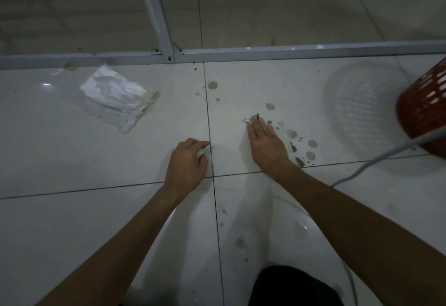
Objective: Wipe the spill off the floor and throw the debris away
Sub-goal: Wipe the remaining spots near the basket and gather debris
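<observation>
Spill [312, 143], floor near basket [427, 112]: mostly unwiped, debris [299, 161] unbinned; your right hand [264, 138] presses tissue [246, 120] flat there, left hand [189, 163] curled apart, contents unclear.

Single head-worn view, wide-angle, straight lines bowed toward the edges. It looks steeply down and slightly forward at the tiled floor [96, 161] from close above. Both forearms enter from the bottom corners, and the left hand [187, 163] and right hand [265, 144] sit mid-frame. A metal rail [289, 51] crosses the upper third. An orange basket [424, 112] is cut off at the right edge.
</observation>
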Available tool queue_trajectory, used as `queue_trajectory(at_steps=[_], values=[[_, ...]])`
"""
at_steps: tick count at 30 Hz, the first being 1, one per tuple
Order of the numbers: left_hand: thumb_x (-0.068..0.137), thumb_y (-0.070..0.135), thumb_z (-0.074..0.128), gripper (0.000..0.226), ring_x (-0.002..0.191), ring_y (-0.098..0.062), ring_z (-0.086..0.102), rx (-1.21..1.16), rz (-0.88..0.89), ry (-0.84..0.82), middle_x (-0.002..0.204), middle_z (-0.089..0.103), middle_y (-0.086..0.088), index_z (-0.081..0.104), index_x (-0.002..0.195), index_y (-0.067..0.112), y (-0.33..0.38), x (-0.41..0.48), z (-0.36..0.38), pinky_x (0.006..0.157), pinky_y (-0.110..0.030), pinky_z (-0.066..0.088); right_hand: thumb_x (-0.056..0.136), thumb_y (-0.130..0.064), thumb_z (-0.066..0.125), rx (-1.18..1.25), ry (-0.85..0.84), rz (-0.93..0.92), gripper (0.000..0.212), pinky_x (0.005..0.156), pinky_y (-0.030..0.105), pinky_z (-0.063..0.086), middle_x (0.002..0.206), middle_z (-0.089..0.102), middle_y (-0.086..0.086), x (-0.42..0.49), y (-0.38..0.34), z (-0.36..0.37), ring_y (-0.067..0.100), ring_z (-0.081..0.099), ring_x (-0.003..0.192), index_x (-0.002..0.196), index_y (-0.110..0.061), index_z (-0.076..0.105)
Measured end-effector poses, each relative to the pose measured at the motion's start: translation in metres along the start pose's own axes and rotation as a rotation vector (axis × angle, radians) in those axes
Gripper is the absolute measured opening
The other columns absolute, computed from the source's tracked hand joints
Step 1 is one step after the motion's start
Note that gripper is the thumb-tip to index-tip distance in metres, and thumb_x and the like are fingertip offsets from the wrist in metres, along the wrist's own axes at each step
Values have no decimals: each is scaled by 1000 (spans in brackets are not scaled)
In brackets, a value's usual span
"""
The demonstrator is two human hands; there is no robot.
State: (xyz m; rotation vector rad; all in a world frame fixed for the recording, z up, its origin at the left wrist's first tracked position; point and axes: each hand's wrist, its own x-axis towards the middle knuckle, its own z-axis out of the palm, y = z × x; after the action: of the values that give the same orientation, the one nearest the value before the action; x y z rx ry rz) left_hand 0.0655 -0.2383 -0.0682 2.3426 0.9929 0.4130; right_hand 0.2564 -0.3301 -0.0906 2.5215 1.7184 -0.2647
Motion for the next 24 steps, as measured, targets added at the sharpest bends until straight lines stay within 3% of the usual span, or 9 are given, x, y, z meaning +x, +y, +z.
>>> queue_trajectory(at_steps=[6, 15, 20, 23, 24], values=[[82, 0, 56, 32, 95, -33, 58, 24, 49, -28, 106, 66, -16, 64, 112, 6, 5, 0, 3, 86, -39, 48, 93, 4, 21, -2, -16, 181, 55, 117, 40, -2, 153, 3, 30, -6, 17, 3, 37, 2, 144, 143, 10, 0], [81, -1, 57, 34, 95, -32, 57, 10, 73, -47, 105, 65, -15, 63, 113, 7, 17, -1, 4, 86, -37, 47, 95, 4, 21, 42, -52, 569, 48, 116, 48, 6, 145, 13, 42, -55, 33, 8, 48, 12, 139, 138, 20, 5], [81, -2, 57, 35, 96, -32, 56, -31, 73, -57, 105, 65, -14, 63, 115, 7, 34, -6, 11, 86, -37, 46, 95, -3, 30, 24, -31, 667, 46, 113, 42, 25, 140, 35, 35, -81, 16, 4, 42, 34, 134, 136, 17, 25], [82, -1, 57, 35, 97, -31, 56, -57, 72, -61, 106, 65, -13, 63, 115, 8, 43, -11, 14, 88, -37, 46, 97, -4, 23, 47, -127, 681, 48, 116, 45, 14, 146, 20, 38, -89, 18, 2, 44, 22, 138, 138, 18, 13], [82, 0, 56, 35, 98, -30, 56, -61, 73, -65, 107, 65, -12, 63, 116, 8, 45, -11, 14, 89, -38, 46, 96, -6, 25, 73, -118, 664, 48, 115, 45, 15, 146, 22, 36, -91, 22, 0, 42, 25, 137, 139, 15, 16]])
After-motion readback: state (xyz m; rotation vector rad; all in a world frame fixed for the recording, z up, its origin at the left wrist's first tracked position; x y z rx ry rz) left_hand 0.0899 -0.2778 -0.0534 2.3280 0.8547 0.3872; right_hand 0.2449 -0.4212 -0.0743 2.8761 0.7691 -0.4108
